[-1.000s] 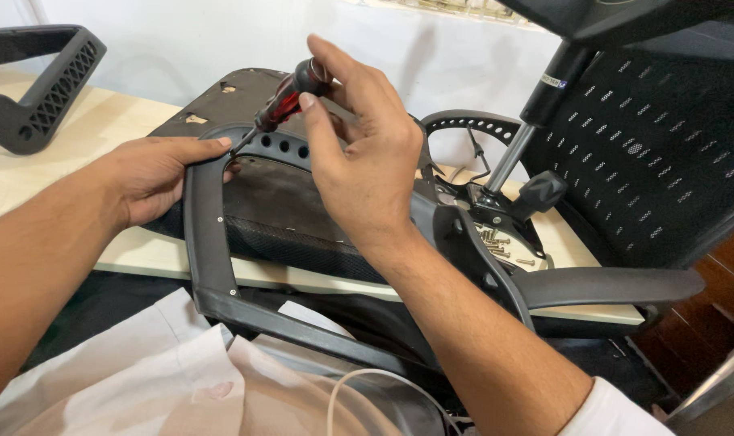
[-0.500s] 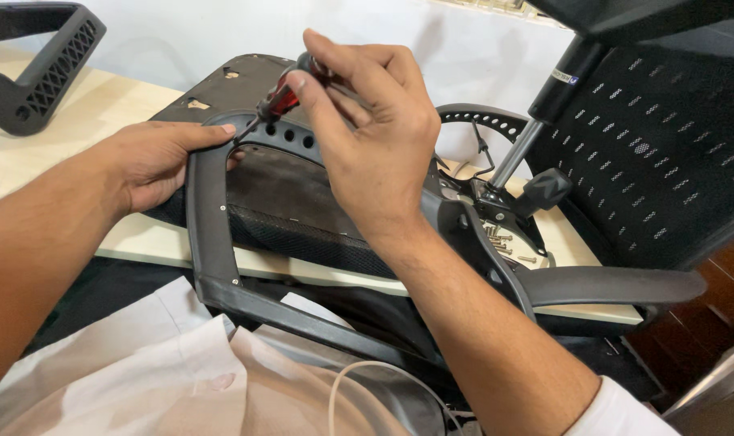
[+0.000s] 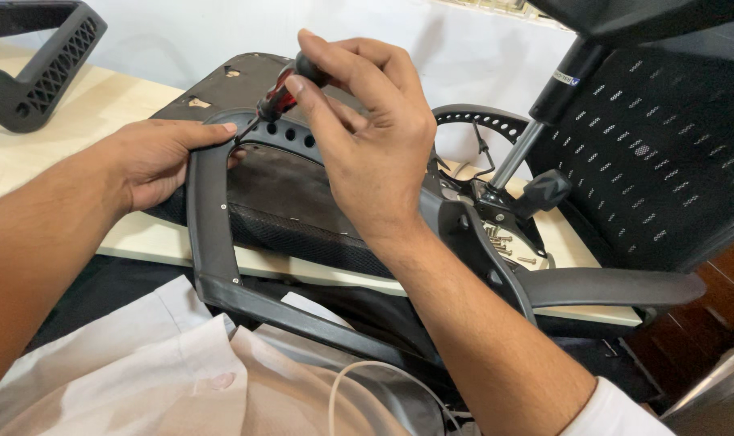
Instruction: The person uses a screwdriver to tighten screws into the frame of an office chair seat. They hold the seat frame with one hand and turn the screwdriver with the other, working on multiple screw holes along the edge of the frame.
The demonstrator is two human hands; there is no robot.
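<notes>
The right hand [image 3: 375, 153] holds a screwdriver [image 3: 282, 95] with a red and black handle, its fingers curled narrowly around the handle's top end and the thumb pressed along it. The tool slants down to the left, and its tip meets the curved upper bar of a black plastic chair frame [image 3: 207, 242], close to a row of round holes in that bar. The left hand [image 3: 161, 157] lies on the same frame just left of the tip: its fingers are closed loosely over the frame's corner, with the forefinger stretched along the top edge until it almost touches the screwdriver's shaft.

The frame lies on a pale wooden table [image 3: 100, 105], leaning over the near edge toward the person. Inside the frame is a dark mesh panel [image 3: 294, 226]. Right of the frame, a chrome gas-lift cylinder [image 3: 516, 153] rises at a slant to a black perforated chair back [image 3: 665, 153], and a black lever knob [image 3: 544, 190] sits just beside the cylinder's foot. Loose screws [image 3: 508, 246] lie on the table below that knob. Far left of the frame, a separate black armrest piece [image 3: 44, 69] rests on the table. A white cable [image 3: 359, 375] loops below the frame's near edge.
</notes>
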